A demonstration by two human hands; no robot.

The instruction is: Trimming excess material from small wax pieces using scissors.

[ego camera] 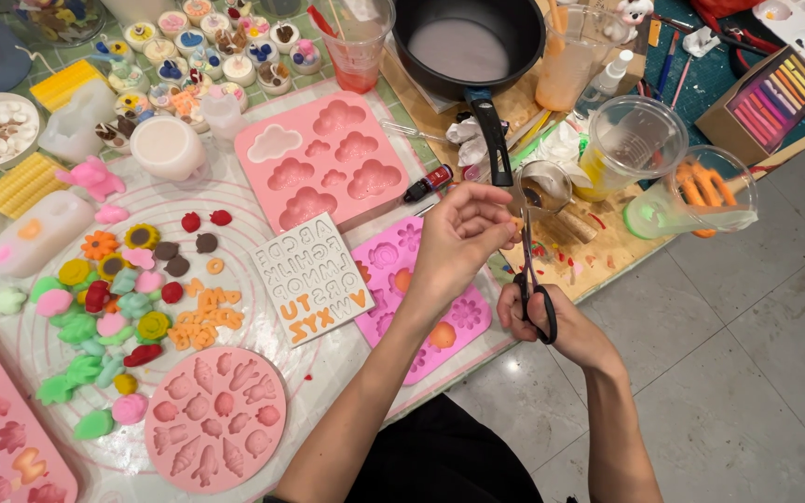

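Right hand (566,321): fingers through the black loops of the scissors (530,270), closed around the handles; blades point up and away, just apart.
Left hand (458,233): fingertips pressed together in a pinch right at the blade tips; the pinched bit is too small to make out.
Key relation: scissors' long axis runs near-vertical in the view, handles toward the body, tips meeting the left pinch above them (left hand up and left, right hand low and right).
Where: both hands over the near bench edge, above the magenta mold (430,307).
Around: letter mold (314,278) left of the hands; pink cloud mold (323,163) beyond; round pink mold (214,417) near the body; black pan (468,47) with its handle reaching toward the hands.
In the way: small metal cup (544,183) just behind the blade tips; clear plastic cups (635,144) to the right.
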